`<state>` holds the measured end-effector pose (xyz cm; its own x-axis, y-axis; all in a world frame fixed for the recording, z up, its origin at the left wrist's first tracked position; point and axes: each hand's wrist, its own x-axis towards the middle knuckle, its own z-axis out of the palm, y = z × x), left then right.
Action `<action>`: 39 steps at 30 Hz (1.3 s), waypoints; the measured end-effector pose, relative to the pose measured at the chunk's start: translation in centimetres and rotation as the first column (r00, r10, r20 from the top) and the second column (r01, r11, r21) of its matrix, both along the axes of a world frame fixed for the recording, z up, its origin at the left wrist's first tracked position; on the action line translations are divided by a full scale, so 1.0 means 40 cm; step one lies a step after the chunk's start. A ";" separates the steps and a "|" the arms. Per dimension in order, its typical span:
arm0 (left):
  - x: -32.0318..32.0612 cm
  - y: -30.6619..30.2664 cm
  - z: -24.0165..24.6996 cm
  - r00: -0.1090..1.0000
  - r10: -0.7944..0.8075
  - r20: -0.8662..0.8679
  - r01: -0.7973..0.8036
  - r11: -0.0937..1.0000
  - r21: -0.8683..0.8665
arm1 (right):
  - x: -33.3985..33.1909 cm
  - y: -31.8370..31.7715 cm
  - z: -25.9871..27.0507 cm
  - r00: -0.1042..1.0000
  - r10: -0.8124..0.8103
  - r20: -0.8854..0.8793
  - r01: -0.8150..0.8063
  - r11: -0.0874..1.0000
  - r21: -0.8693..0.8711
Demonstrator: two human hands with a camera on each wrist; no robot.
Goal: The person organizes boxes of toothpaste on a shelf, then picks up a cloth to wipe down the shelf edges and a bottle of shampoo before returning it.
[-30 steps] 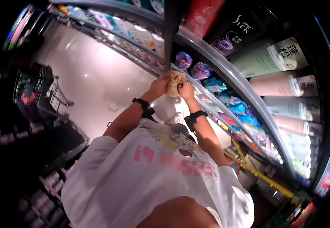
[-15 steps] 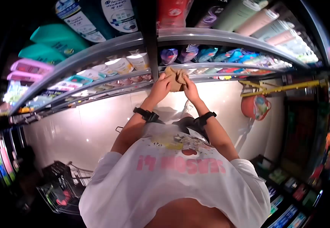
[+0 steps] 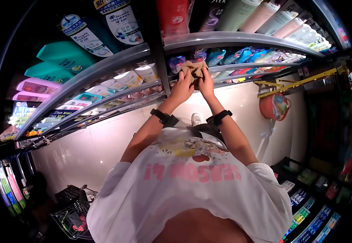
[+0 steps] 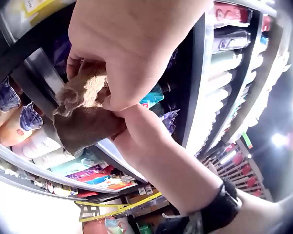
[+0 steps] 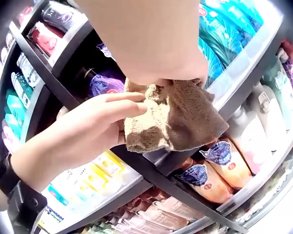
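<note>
A crumpled brown cloth [image 3: 195, 69] is between both hands, in front of the shelf rail. My left hand [image 3: 180, 90] pinches its left side; in the right wrist view that hand's fingers [image 5: 119, 108] lie across the cloth's face. The right hand [image 3: 206, 87] grips the other side, and from its own wrist view the cloth [image 5: 185, 119] hangs below the curled fingers in loose folds. In the left wrist view the cloth [image 4: 83, 124] partly covers the shelf goods behind it. Purple-wrapped bottles [image 5: 106, 84] stand just behind the hands.
Shampoo bottles [image 3: 123, 25] and green bottles [image 3: 64, 58] line the upper shelf, with rows of pouches [image 3: 129, 77] below. A dark upright post [image 3: 159, 60] divides the shelving. To the right are a yellow bar [image 3: 301, 84] and a red basket [image 3: 271, 108]; a shopping cart [image 3: 72, 212] stands behind left.
The head view has swung from the aisle to face the shelves. Both hands, still holding the cloth, have moved forward to the shelf, and the cloth is more bunched than half a second ago.
</note>
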<state>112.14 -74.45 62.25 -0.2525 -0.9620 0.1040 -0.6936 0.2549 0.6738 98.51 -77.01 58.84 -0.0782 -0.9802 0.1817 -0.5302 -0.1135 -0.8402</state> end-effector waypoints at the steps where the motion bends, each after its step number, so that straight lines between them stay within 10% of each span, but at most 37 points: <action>1: -0.002 -0.004 0.017 1.000 0.014 0.000 -0.014 1.000 -0.001 | -0.003 -0.009 0.014 1.000 0.014 0.000 -0.014 1.000 -0.001; 4: -0.015 -0.004 0.034 0.994 0.012 -0.108 -0.026 0.992 -0.126 | -0.020 -0.017 0.015 0.999 0.033 -0.015 -0.035 0.973 -0.230; 14: -0.053 0.004 -0.003 0.994 0.036 -0.103 -0.026 0.996 0.091 | -0.063 -0.024 -0.034 0.979 0.198 0.042 -0.197 0.980 -0.027; 33: -0.036 0.038 -0.022 0.987 0.153 -0.046 -0.152 0.988 0.017 | -0.062 -0.004 -0.012 0.930 0.292 0.226 -0.292 0.956 -0.034; 39: -0.027 0.064 0.073 0.962 0.080 -0.262 -0.110 0.989 -0.100 | -0.053 -0.029 0.025 0.884 0.266 0.385 -0.224 0.963 -0.149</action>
<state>111.05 -71.90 65.18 -0.1112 -0.9587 0.2618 -0.5254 0.2803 0.8033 96.39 -78.17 59.84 0.0763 -0.9565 0.2814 -0.0984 -0.2881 -0.9525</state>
